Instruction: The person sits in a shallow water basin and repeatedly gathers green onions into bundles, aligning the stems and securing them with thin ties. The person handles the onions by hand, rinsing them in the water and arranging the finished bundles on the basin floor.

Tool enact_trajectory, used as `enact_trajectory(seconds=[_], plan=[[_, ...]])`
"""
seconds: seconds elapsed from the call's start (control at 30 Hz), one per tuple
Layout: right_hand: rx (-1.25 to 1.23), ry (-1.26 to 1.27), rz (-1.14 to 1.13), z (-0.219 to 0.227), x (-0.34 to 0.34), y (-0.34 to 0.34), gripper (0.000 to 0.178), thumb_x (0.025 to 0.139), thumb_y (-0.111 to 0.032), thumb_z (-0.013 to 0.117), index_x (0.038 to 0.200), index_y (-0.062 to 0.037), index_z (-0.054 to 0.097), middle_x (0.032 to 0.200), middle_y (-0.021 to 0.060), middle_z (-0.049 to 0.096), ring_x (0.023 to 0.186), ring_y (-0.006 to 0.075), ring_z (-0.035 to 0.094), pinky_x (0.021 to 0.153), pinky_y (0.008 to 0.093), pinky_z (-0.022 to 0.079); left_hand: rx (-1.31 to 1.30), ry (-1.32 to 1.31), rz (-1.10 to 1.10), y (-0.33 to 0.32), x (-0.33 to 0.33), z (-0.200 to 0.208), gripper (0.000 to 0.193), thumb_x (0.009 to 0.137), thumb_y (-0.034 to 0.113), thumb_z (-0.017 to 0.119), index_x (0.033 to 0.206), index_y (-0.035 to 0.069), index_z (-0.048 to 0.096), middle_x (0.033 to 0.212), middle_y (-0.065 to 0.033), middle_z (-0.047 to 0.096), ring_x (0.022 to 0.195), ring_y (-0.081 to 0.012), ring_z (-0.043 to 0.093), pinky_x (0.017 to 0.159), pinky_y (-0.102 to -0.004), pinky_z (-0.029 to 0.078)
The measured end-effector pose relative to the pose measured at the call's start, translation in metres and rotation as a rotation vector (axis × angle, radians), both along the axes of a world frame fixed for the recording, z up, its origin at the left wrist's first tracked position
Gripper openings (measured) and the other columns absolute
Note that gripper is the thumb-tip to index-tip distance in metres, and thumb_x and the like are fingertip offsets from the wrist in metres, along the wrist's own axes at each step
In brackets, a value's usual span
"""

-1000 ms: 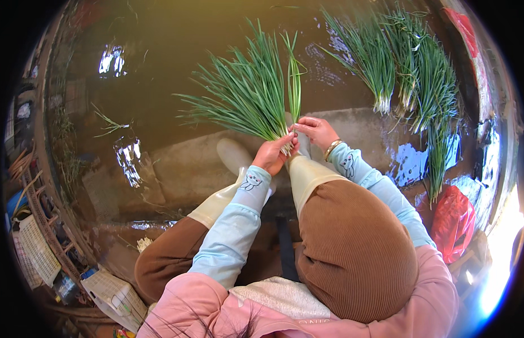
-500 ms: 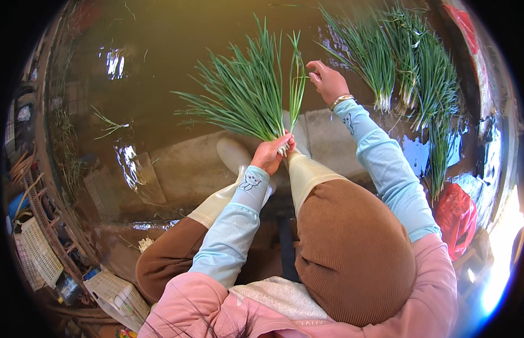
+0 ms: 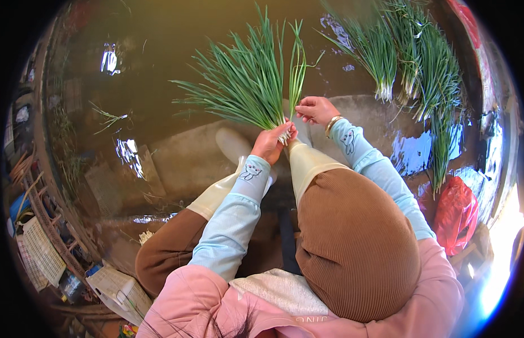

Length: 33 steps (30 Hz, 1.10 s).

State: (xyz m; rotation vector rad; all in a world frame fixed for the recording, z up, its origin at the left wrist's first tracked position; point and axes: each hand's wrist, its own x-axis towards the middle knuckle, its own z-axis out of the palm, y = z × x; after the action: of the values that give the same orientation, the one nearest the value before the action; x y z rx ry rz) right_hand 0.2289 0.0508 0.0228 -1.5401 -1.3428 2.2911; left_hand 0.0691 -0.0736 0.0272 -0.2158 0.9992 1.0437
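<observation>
My left hand (image 3: 269, 143) is closed around the white root ends of a bunch of scallions (image 3: 245, 79). Their green leaves fan up and away over brown water. A few scallions (image 3: 297, 67) stand slightly apart on the bunch's right side, one thin leaf bent outward. Against the lower part of these, my right hand (image 3: 317, 110) has its thumb and fingertips pinched together. What lies between those fingertips is too small to make out.
More scallion bunches (image 3: 422, 62) lie in the water at the far right, above a red plastic bag (image 3: 456, 217). Loose green scraps (image 3: 108, 116) float at the left. Pale boots (image 3: 315, 163) stand in front of me. Light plastic baskets (image 3: 118, 290) are at the lower left.
My right hand has come down and left, from out beside the leaf tips to the lower stems of the outer scallions. The left hand keeps its hold, almost unmoved.
</observation>
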Motion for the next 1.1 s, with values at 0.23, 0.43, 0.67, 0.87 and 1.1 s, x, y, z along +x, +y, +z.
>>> enact_trajectory(seconds=[0.23, 0.43, 0.67, 0.87, 1.1], plan=[[0.268, 0.033, 0.034, 0.005, -0.001, -0.021, 0.018, 0.086, -0.02, 0.065, 0.087, -0.0027, 0.062, 0.074, 0.0015, 0.064, 0.061, 0.0077, 0.056, 0.053, 0.0231, 0.045, 0.002, 0.046, 0.017, 0.002, 0.003, 0.002, 0.02, 0.09, 0.014, 0.064, 0.103, 0.0, 0.06, 0.088, -0.0063, 0.064, 0.081, -0.0168, 0.063, 0.076, -0.0293, 0.053], [0.244, 0.065, 0.172, 0.02, -0.001, -0.033, 0.017, 0.087, -0.019, 0.065, 0.089, -0.0023, 0.063, 0.073, -0.0001, 0.063, 0.061, 0.0053, 0.052, 0.053, 0.0217, 0.041, 0.01, 0.088, -0.021, 0.0, 0.005, 0.002, 0.018, 0.091, 0.017, 0.063, 0.099, 0.002, 0.062, 0.086, -0.0044, 0.064, 0.08, -0.0145, 0.061, 0.073, -0.0272, 0.048], [0.173, 0.128, 0.235, 0.024, 0.008, -0.021, 0.019, 0.086, -0.019, 0.066, 0.083, -0.001, 0.062, 0.068, 0.0042, 0.062, 0.059, 0.0096, 0.056, 0.053, 0.0244, 0.044, 0.039, 0.016, -0.001, -0.001, 0.004, 0.001, 0.02, 0.092, 0.018, 0.062, 0.103, 0.002, 0.061, 0.088, -0.004, 0.063, 0.08, -0.0148, 0.06, 0.073, -0.0271, 0.047], [0.115, 0.047, 0.501, 0.043, 0.01, 0.029, 0.015, 0.089, -0.017, 0.061, 0.089, -0.0019, 0.059, 0.073, 0.0056, 0.065, 0.065, 0.0129, 0.065, 0.058, 0.0257, 0.053, -0.007, -0.027, 0.032, 0.003, 0.001, 0.001, 0.02, 0.093, 0.015, 0.059, 0.108, 0.001, 0.056, 0.104, -0.0112, 0.064, 0.092, -0.0189, 0.063, 0.085, -0.0301, 0.051], [0.709, 0.706, -0.904, 0.118, 0.068, 0.236, 0.036, 0.092, -0.018, 0.059, 0.119, 0.0042, 0.055, 0.119, 0.0175, 0.062, 0.11, 0.0296, 0.06, 0.101, 0.04, 0.046, 0.072, -0.044, -0.019, -0.002, -0.001, -0.004, 0.023, 0.094, 0.011, 0.057, 0.114, 0.001, 0.051, 0.109, -0.0127, 0.062, 0.095, -0.0196, 0.063, 0.082, -0.0306, 0.053]])
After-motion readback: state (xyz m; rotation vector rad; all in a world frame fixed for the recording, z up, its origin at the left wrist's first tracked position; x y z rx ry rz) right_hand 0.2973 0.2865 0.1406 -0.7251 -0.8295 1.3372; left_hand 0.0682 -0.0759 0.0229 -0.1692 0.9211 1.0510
